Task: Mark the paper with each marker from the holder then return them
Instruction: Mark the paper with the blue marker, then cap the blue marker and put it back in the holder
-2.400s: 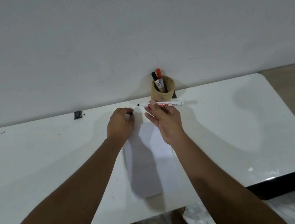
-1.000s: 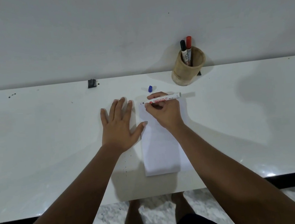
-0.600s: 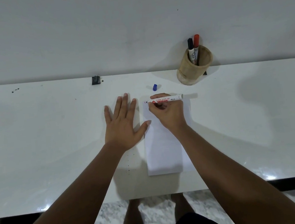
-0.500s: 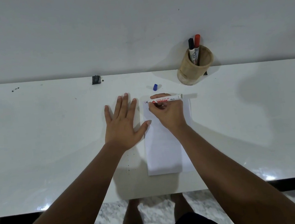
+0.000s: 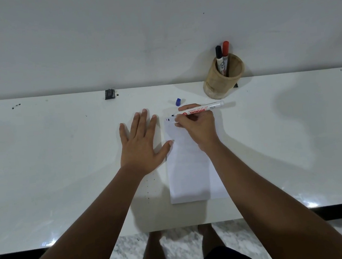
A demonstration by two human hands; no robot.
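1. A white-barrelled marker [image 5: 201,109] is pinched between the thumb and fingertips of the right hand [image 5: 197,126]; it lies nearly level, with its dark tip toward 9 o'clock, just above the far left corner of the paper [image 5: 188,170].
2. A small blue mark [image 5: 168,119] is seen on the paper right beside the tip.
3. The paper, a narrow white sheet, lies at the table's centre, its long side running from 12 to 6 o'clock.
4. The left hand [image 5: 141,145] is laid flat with fingers spread on the table, at 9 o'clock from the paper, with the thumb tip touching the sheet's left edge.
5. A blue cap [image 5: 178,102] lies on the table at 12 o'clock from the paper's far left corner.
6. A tan cylindrical holder [image 5: 222,81] stands at 1 o'clock from the paper; a black-capped marker [image 5: 219,58] and a red-capped marker [image 5: 225,56] stand upright in it.
7. A red label is printed along the held marker's barrel; the lettering appears upside down and seems to read "SNOWMAN".
8. The table [image 5: 53,174] is glossy white with rounded corners, set against a plain pale wall [image 5: 111,29]; a small black object [image 5: 109,94] sits at its far edge, at 11 o'clock from the paper.
9. A marbled floor [image 5: 179,247] is seen below the near edge.
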